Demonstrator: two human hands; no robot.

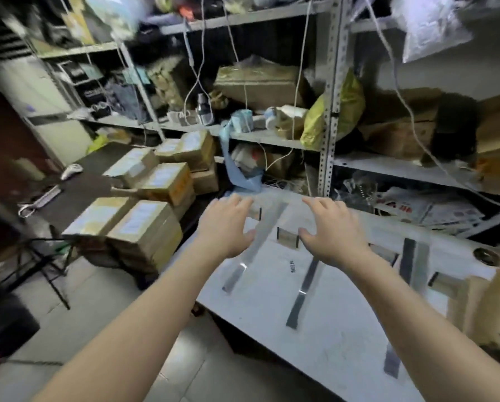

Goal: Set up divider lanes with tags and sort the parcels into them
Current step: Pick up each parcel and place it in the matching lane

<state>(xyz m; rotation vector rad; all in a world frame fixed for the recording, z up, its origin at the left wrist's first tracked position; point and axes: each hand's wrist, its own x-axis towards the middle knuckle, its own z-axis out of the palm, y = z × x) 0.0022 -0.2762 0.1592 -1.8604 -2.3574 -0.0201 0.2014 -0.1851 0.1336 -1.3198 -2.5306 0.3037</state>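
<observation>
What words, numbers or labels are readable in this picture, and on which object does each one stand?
Nothing can be read with certainty.
Labels on the stacked parcels: blurred, unreadable.
Black print on the white table: too small to read.
Red marks on the printed sheets: blurred.
The tag standing on the table: no legible writing.

two bare arms reach forward over a white table [344, 352], the left hand [227, 227] and right hand [334, 232] both with fingers spread. a small tag [288, 238] sits on the table between them. grey divider strips [302, 288] lie across the tabletop. brown cardboard parcels [147, 219] are stacked to the left, with cluttered metal shelves [331, 82] behind; the picture is motion-blurred
</observation>
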